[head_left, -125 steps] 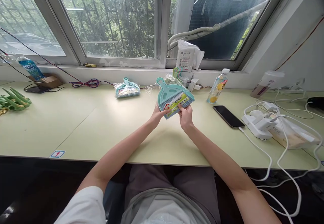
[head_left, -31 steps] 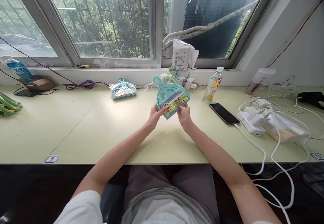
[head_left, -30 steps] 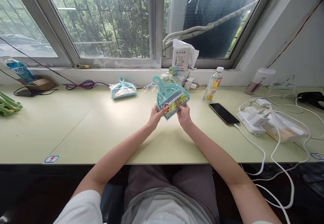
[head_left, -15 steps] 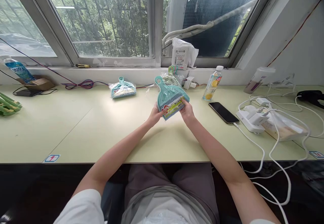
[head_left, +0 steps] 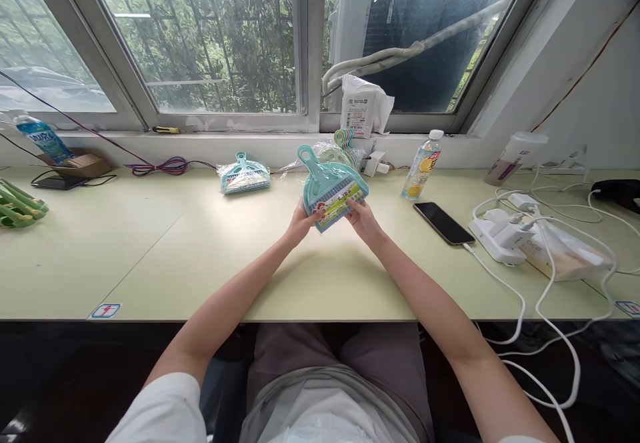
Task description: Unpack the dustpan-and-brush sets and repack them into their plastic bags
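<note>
I hold a teal mini dustpan-and-brush set [head_left: 327, 186] with a yellow-green label just above the pale green table [head_left: 150, 243]. My left hand [head_left: 299, 223] pinches its lower left corner. My right hand [head_left: 364, 219] grips its lower right edge. The handle points up and to the left. A second wrapped teal set [head_left: 244, 177] lies further left on the table. Behind the held set lies a clear bag with more coloured sets [head_left: 341, 151].
A drink bottle [head_left: 421, 173] and a black phone [head_left: 444, 222] lie to the right, then a white power strip [head_left: 500, 239] with several cables. On the sill stands a white packet [head_left: 361, 108]. Far left are green clips [head_left: 20, 204], a blue bottle [head_left: 43, 139] and coiled wires [head_left: 163, 165].
The dustpan set has shifted slightly left and tilted, handle now further left. Both hands stay gripped on its lower edge, a little higher on the table view.
</note>
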`<state>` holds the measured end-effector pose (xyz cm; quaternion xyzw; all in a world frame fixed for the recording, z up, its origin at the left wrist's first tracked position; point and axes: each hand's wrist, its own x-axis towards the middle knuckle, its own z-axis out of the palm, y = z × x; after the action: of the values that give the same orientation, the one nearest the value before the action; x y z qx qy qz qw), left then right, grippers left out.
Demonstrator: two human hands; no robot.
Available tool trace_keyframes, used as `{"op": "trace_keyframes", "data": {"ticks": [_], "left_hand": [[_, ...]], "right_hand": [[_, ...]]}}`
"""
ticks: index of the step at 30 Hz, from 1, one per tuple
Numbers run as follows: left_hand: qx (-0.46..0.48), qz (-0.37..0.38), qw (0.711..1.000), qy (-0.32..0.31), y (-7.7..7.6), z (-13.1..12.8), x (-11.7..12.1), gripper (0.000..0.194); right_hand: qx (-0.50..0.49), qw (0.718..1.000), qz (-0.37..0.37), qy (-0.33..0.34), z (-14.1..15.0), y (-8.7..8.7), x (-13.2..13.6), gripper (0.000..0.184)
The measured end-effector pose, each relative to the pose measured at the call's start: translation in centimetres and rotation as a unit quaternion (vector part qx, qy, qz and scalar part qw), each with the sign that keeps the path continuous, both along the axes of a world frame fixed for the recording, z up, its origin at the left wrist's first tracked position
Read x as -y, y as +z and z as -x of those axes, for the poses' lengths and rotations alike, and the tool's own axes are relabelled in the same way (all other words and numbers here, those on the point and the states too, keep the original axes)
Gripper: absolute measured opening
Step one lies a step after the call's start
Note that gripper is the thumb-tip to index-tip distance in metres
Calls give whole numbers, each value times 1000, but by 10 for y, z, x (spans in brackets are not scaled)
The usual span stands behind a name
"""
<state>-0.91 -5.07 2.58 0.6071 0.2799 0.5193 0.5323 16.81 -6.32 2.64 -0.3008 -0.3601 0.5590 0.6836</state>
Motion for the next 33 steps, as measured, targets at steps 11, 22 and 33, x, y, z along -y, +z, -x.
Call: {"op": "trace_keyframes", "data": {"ticks": [11, 22, 33], "left_hand": [[-137, -16, 967, -213, 5, 4, 7, 68], [-6, 92, 994, -62, -8, 3, -4, 57], [72, 228, 971, -28, 2, 36, -32, 43]], "right_hand": [[-21, 995, -16, -99, 2, 4, 2, 30], [-41, 994, 13, -105, 19, -12, 6, 36], [386, 922, -8, -26, -26, 2, -6, 26]]}}
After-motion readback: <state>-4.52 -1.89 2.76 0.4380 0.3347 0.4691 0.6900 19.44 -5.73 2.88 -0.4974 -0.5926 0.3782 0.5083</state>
